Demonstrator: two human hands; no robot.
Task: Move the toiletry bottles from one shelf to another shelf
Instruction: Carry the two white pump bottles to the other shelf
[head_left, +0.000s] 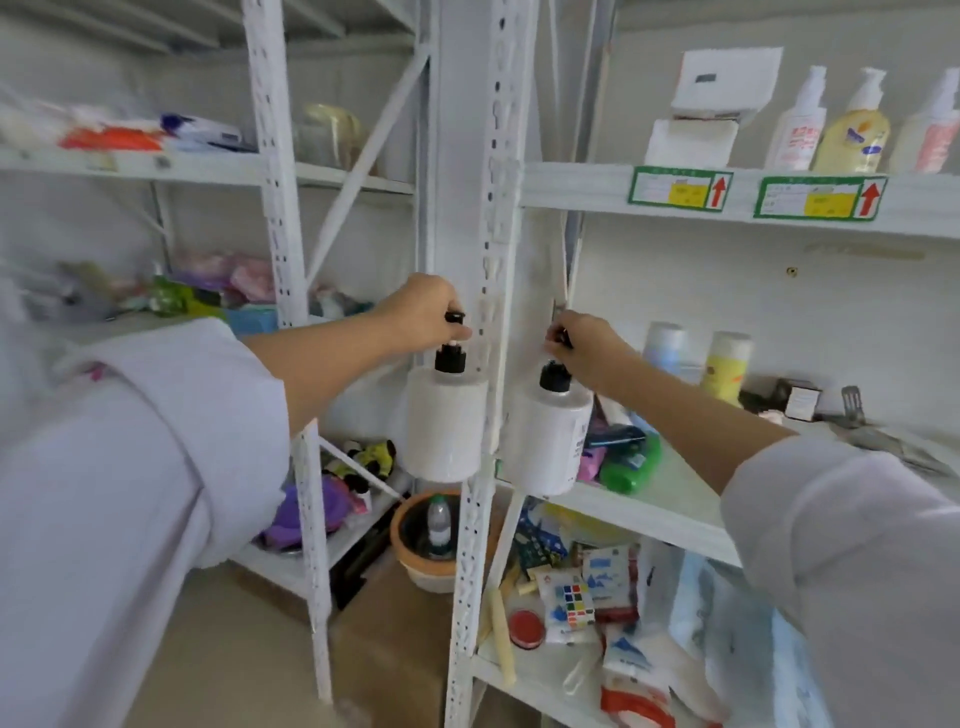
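Observation:
Each of my hands carries a white pump bottle by its black pump head. My left hand (423, 312) grips the top of the left white bottle (445, 426), which hangs in the air before the white shelf upright (491, 260). My right hand (584, 348) grips the pump of the right white bottle (548, 441), which hangs at the left end of the middle shelf (649, 514) on the right rack. Two pale bottles, a blue one (665, 351) and a yellow one (727, 364), stand at the back of that shelf.
The top right shelf (753, 200) holds three pump bottles (852, 130) and white boxes (706, 109). A green bottle (631, 462) lies on the middle shelf. The lower shelf has packets and a puzzle cube (574, 603). A brown basin (431, 540) stands on the floor.

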